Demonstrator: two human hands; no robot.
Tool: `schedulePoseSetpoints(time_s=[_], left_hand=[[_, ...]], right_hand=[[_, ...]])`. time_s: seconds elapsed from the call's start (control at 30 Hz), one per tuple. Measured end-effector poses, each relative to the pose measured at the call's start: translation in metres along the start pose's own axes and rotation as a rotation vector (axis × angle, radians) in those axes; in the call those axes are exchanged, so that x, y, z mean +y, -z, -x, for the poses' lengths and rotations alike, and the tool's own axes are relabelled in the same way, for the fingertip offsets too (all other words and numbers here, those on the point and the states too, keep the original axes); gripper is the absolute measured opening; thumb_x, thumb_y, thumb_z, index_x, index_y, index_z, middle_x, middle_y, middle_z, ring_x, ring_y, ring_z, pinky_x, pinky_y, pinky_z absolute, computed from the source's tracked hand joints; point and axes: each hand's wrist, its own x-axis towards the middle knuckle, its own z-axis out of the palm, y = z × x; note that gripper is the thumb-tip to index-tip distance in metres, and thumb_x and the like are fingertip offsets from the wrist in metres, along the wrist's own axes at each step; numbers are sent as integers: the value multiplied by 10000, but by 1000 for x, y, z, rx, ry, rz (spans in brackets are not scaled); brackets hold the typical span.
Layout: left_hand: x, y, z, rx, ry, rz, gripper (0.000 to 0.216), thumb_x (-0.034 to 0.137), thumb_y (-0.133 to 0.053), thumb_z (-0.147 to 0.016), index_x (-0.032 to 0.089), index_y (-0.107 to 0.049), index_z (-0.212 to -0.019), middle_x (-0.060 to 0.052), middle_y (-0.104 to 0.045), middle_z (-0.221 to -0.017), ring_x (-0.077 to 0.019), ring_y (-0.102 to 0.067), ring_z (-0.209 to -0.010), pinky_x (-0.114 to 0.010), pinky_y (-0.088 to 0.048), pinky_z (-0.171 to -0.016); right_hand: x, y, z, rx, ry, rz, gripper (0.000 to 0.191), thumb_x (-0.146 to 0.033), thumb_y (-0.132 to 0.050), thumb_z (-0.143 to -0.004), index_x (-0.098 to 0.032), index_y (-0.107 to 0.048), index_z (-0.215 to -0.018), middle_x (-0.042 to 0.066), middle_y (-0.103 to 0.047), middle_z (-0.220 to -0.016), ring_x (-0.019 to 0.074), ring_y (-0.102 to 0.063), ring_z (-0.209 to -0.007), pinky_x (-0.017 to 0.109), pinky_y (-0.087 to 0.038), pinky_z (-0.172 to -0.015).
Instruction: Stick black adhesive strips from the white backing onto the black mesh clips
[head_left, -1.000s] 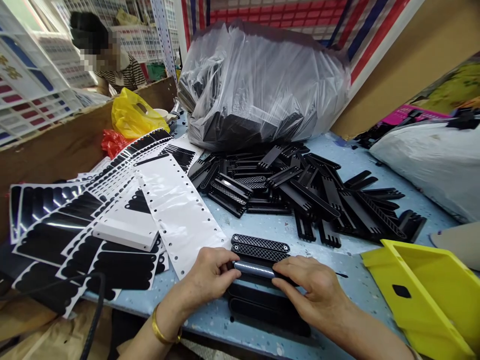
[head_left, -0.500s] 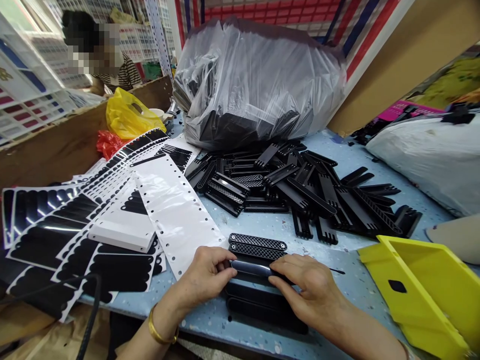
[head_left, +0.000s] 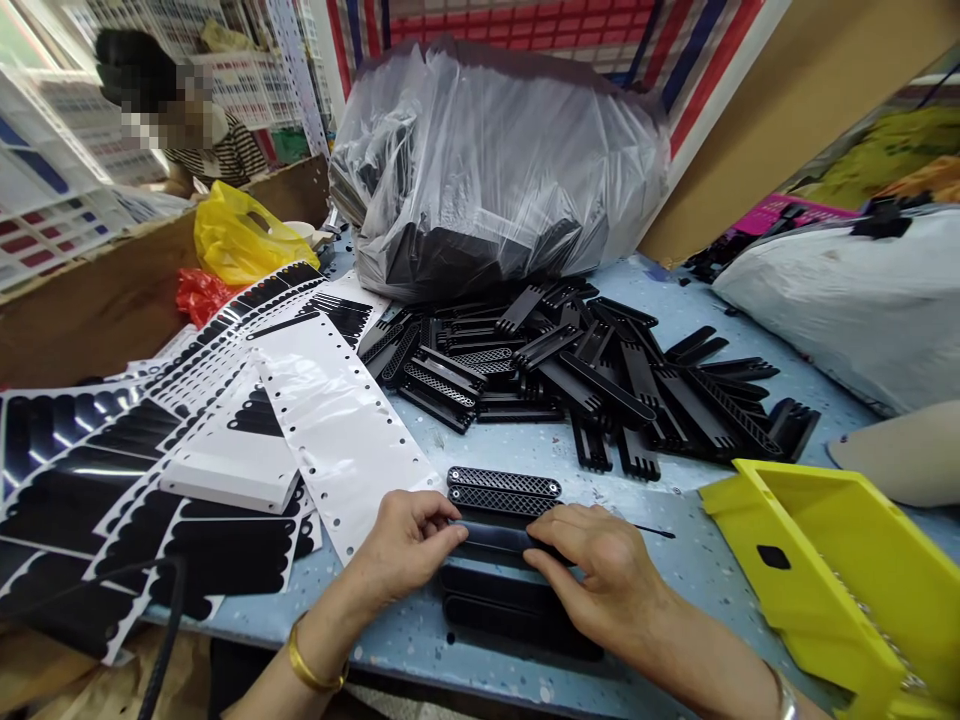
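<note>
In the head view, a glossy black strip (head_left: pixel 495 538) lies level between my two hands, above the blue tabletop (head_left: pixel 397 625). My left hand (head_left: pixel 405 545) pinches its left end between thumb and fingers. At the right end, the thumb and fingers of my right hand (head_left: pixel 604 555) close on it and cover that tip. Just beyond the strip is a black handle-shaped piece with a crosshatched face (head_left: pixel 502 490). Nearer the table edge lie smooth black rounded pieces (head_left: pixel 510 615), partly covered by my right hand.
Black slotted pieces (head_left: pixel 555 370) are heaped behind my hands, below a plastic-wrapped bundle (head_left: pixel 495 170). Sheets of black stickers (head_left: pixel 225 550) and a white backing sheet (head_left: pixel 337 420) spread leftward. A yellow bin (head_left: pixel 817 570) holds small metal parts at right. Another person sits far left.
The whole view has shifted, so most things appear slightly farther left. Both hands keep their grip on the strip, whose bright reflection has dimmed.
</note>
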Motion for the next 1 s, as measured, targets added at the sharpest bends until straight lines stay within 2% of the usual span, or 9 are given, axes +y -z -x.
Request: schedulePoseSetpoints(time_s=[0.13,0.3,0.47,0.63,0.7,1.0], left_hand=[[4,-4,-2,43,51,63,269,397,-617,-668,144,-708,-689,10,-569,-527,-120,-500,-459,-238,-367,-456],[13,-2,-2,28,99,118,234,401,-596,-651,178,-636,-593,51,-492,-457,-104,-470,-410,-219,-334,-417],[12,-2,1,30,44,43,276,418,-562,-741,181,-641,-624,47,-495,-452,-103,-447,-415,-220,-340,-431],[6,-16,0,174,-27,-135,242,398,-715,-671,173,-649,-610,58,-457,-476,-102,-416,-470,-215,-297,-454],[5,-20,-2,201,-34,-178,251,394,-721,-671,176,-641,-577,56,-446,-468,-104,-405,-479,-219,-287,-463],[2,-17,-2,201,-30,-150,279,416,-647,-715,170,-708,-597,29,-519,-472,-117,-447,-485,-233,-318,-483]], right_hand=[[1,0,0,-4,-18,-43,116,-120,-649,-804,-212,-716,-778,41,-747,-749,195,-672,-644,313,-497,-635],[5,0,-1,-27,-35,-108,116,-142,-645,-829,-199,-746,-839,36,-756,-757,182,-684,-643,300,-514,-623],[5,-1,1,-69,-53,-95,96,-153,-655,-823,-196,-740,-810,34,-742,-742,189,-675,-648,315,-521,-636],[4,-2,3,-66,-62,-106,93,-132,-672,-803,-197,-738,-814,29,-733,-732,190,-674,-644,309,-515,-626],[5,-3,3,-57,-64,-114,96,-126,-679,-798,-194,-743,-822,33,-737,-740,194,-678,-649,314,-522,-635],[10,2,4,-126,-129,-269,104,-149,-691,-834,-191,-775,-879,32,-759,-782,167,-708,-701,255,-551,-652]])
